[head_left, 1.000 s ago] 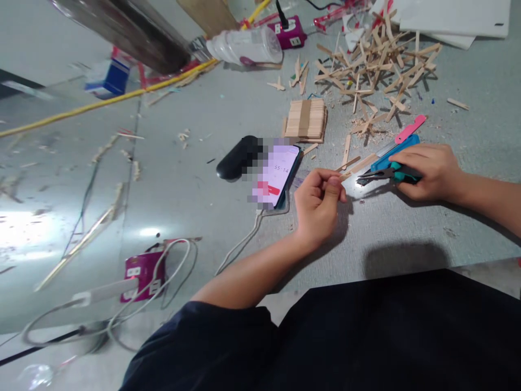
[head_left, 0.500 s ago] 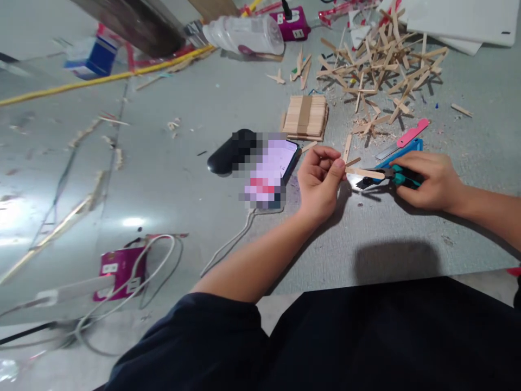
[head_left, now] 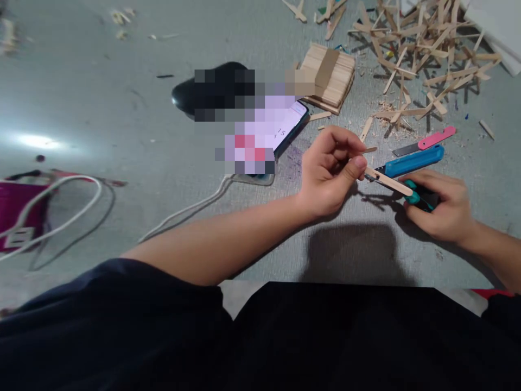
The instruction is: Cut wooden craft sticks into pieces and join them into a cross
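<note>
Between thumb and fingers, my left hand (head_left: 331, 171) pinches a wooden craft stick (head_left: 393, 183) that points right. Another stick piece (head_left: 369, 149) pokes out by the fingertips. My right hand (head_left: 442, 209) is wrapped round pliers with teal and black handles (head_left: 415, 196). Their jaws lie at the stick near the left fingertips, partly hidden behind it, so I cannot tell whether they bite it. Just beyond the pliers lie a blue utility knife (head_left: 415, 161) and a pink-handled blade (head_left: 437, 138). A loose craft stick (head_left: 366, 130) rests behind the left fingers.
A banded bundle of craft sticks (head_left: 328, 76) sits beyond my left hand, beside a partly blurred phone (head_left: 291, 119) and a black case (head_left: 220, 89). Crossed sticks (head_left: 427, 54) pile up at back right. A white cable (head_left: 183, 203) runs left towards a purple box (head_left: 24, 212).
The view has shifted closer and to the right, so the bottle at the back is out of sight. The pliers' jaws have come nearer my left fingertips along the stick.
</note>
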`<act>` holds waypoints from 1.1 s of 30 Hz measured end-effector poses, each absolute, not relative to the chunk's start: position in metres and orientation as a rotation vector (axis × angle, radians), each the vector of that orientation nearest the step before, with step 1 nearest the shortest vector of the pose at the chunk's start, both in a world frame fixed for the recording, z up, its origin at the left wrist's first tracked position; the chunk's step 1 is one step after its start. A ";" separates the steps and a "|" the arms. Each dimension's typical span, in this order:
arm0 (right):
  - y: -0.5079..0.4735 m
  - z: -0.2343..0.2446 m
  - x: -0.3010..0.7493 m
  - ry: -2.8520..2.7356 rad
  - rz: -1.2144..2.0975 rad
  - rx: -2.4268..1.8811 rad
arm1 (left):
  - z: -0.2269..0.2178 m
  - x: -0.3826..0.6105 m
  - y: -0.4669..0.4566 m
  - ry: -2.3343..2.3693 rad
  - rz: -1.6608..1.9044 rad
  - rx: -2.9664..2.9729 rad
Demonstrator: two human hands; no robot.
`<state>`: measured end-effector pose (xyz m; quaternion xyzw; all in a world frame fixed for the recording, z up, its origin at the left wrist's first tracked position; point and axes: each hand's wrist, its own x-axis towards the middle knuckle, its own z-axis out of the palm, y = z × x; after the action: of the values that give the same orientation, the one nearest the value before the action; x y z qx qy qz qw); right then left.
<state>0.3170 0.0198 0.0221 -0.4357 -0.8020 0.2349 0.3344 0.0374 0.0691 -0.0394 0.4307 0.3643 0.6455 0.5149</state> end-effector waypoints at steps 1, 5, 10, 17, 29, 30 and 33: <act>0.021 0.023 0.318 -2.105 0.619 -1.137 | -0.041 0.037 0.070 0.876 1.548 1.020; 0.025 0.023 0.319 -2.116 0.609 -1.106 | -0.046 0.039 0.076 0.827 1.509 0.891; 0.029 0.022 0.319 -2.114 0.588 -1.080 | -0.043 0.041 0.080 0.719 1.441 0.754; 0.032 0.020 0.322 -2.111 0.572 -1.100 | -0.043 0.039 0.077 0.729 1.389 0.833; 0.034 0.024 0.323 -2.112 0.633 -1.079 | -0.039 0.040 0.077 0.686 1.445 1.217; 0.035 0.025 0.324 -2.129 0.642 -1.076 | -0.037 0.040 0.077 0.671 1.451 1.272; 0.038 0.027 0.328 -2.166 0.672 -1.082 | -0.036 0.040 0.077 0.650 1.472 1.404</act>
<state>0.3276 0.0378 0.0265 -0.4095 -0.8197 0.2544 0.3093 0.0399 0.0775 -0.0356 0.5761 0.2667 0.6040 0.4819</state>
